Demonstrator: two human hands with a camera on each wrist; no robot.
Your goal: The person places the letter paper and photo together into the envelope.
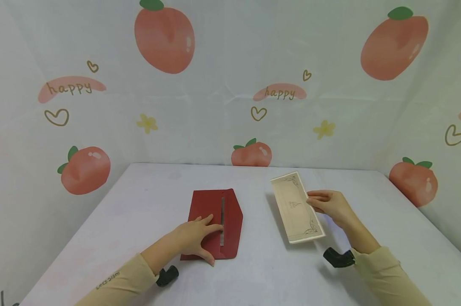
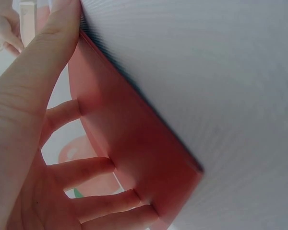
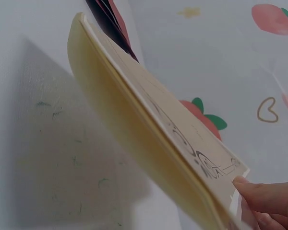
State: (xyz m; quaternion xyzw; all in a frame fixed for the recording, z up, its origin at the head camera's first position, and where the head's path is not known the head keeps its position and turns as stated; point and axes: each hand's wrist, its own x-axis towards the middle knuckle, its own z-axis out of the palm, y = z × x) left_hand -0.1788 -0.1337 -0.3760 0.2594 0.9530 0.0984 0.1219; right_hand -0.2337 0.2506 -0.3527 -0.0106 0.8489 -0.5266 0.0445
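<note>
A red envelope (image 1: 209,204) lies on the table left of centre, its pointed flap side to the right. Along the flap fold runs a narrow greyish strip (image 1: 222,208). My left hand (image 1: 194,237) rests on the envelope with thumb and fingers spread; in the left wrist view its fingertips touch the red paper (image 2: 129,134). To the right, my right hand (image 1: 331,206) pinches a cream card (image 1: 291,208) by its right edge, thumb on the printed face. The card is tilted and raised, with a shadow below it. From the right wrist view, it looks folded, its layers (image 3: 134,124) slightly apart.
A white cloth covers the table (image 1: 261,276). Behind it hangs a pale curtain (image 1: 215,106) printed with peaches, hearts and "happy". Black wrist devices, one by the left sleeve (image 1: 167,276) and one by the right sleeve (image 1: 338,257), hang close over the tabletop.
</note>
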